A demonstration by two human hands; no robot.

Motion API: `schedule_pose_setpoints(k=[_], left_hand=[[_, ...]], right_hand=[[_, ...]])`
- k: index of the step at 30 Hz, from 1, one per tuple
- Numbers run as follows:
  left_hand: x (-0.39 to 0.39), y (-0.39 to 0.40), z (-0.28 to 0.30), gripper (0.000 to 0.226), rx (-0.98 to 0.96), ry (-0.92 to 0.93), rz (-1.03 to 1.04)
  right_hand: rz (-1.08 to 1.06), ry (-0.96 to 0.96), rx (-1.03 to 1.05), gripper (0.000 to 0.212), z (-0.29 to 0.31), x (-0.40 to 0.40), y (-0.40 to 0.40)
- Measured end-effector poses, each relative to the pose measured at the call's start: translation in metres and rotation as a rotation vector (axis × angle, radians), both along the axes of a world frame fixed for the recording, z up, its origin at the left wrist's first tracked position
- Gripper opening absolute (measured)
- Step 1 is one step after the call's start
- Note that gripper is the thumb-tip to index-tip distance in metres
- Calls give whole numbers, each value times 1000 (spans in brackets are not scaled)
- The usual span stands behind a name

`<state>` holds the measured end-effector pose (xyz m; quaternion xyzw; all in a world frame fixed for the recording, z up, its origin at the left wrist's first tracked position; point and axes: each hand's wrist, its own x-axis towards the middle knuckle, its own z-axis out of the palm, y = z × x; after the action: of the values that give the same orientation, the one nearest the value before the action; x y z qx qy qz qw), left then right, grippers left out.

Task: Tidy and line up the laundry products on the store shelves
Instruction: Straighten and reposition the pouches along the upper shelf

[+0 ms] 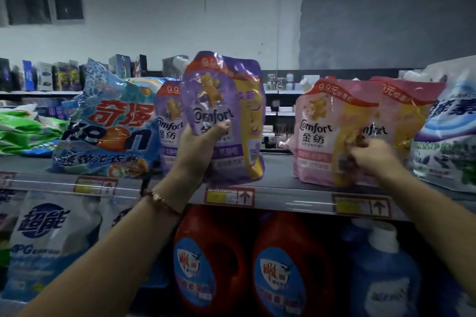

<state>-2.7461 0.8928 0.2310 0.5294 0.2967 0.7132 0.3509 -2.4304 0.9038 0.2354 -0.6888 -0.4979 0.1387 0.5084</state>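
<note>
My left hand (199, 147) grips a purple Comfort pouch (226, 100) from below, thumb across its front, holding it upright at the front of the top shelf (278, 183). A second purple Comfort pouch (168, 123) stands just behind it to the left. To the right, my right hand (371, 156) pinches the lower front of a pink Comfort pouch (401, 121); the hand is blurred. Another pink Comfort pouch (319, 131) stands beside it on the left. A gap on the shelf separates the purple pouches from the pink ones.
A blue washing-powder bag (108, 126) leans left of the purple pouches, with green bags (23, 131) beyond it. A white and blue bag (448, 131) stands at the far right. Below are red bottles (208, 260), a blue bottle (383, 273) and white bags (49, 244).
</note>
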Motion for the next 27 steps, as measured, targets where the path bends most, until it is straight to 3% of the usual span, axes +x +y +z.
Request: schedule_pose_setpoints(k=[2,4,6,9,14,20,22,24,25,27], left_hand=[[10,14,6,31,15,53,0],[18,26,10,34,14,67,-8],[25,36,12,32,25,98,4],[25,53,6,21,5,241,20],[10,71,-16,24,-32,433,71],[-13,65,-9,65,-73,677,205],[-24,61,-3,68,10,799,312],[-34,55,8,65,155,890,492],[-37,53,17,63,264,930,596],[-42,51,44,56,526,1041,733]], right_hand=[[11,-34,-68,25,10,-2,-17],[-41,-199,-85,40,22,-15,-36],[-45,-350,50,45,32,-35,-56],[113,-458,173,39,40,-69,-64],[298,-491,-53,58,39,-109,-30],[453,-371,-377,87,18,-126,30],[504,-264,-390,82,11,-128,42],[570,-183,-399,57,4,-131,51],[602,-160,-388,40,-1,-133,56],[638,-132,-341,29,-8,-137,62]])
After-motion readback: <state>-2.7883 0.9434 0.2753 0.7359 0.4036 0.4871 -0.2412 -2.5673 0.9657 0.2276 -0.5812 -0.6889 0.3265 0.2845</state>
